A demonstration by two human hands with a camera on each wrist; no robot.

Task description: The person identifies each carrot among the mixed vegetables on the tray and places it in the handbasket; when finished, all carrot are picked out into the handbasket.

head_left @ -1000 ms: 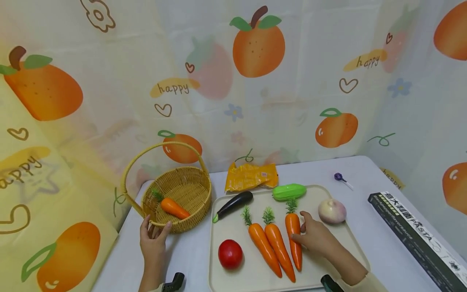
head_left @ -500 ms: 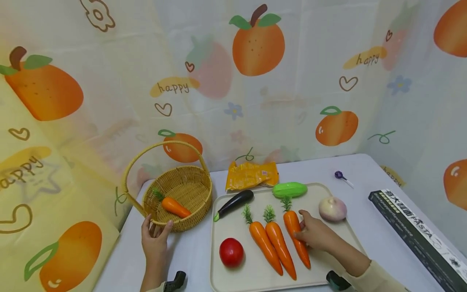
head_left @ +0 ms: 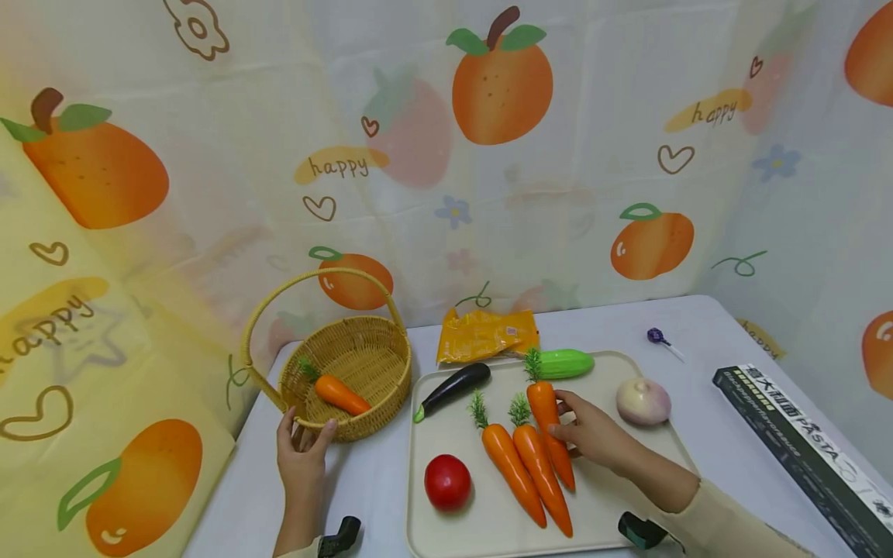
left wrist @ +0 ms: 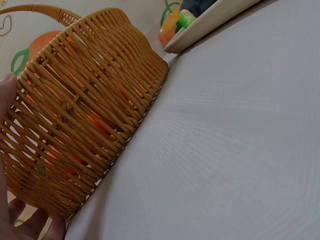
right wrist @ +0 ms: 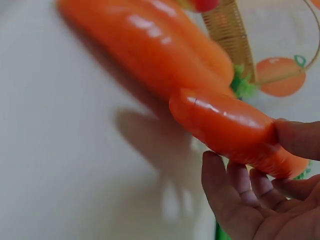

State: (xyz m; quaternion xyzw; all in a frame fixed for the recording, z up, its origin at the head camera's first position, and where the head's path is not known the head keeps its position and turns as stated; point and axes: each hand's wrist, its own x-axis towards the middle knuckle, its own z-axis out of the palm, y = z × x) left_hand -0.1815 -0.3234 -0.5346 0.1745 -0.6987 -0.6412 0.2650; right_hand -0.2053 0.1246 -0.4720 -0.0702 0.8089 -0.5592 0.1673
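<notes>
My left hand (head_left: 303, 457) holds the near side of the wicker basket (head_left: 356, 341), thumb and fingers spread on its wall. In the left wrist view the thumb lies high on the weave and the fingertips low. An orange carrot (head_left: 342, 394) rests inside the basket. With my right hand (head_left: 593, 434) I pinch another carrot (right wrist: 225, 120) between thumb and fingers, lifted above the tray (head_left: 488, 535), its shadow falling below. Its leafy top overlaps the green cucumber (head_left: 567, 363) in the head view. Two more carrots (head_left: 512, 473) lie side by side on the tray.
On the tray also lie a tomato (head_left: 447, 482), an eggplant (head_left: 456, 387) and an onion (head_left: 643, 401). Behind it is a yellow packet (head_left: 488, 335). To the right are a lollipop (head_left: 656, 335) and a long pasta box (head_left: 795, 442). A printed cloth backs the table.
My right hand has raised the third carrot and shifted it left and away from me, over the other carrots. My left hand stays on the basket.
</notes>
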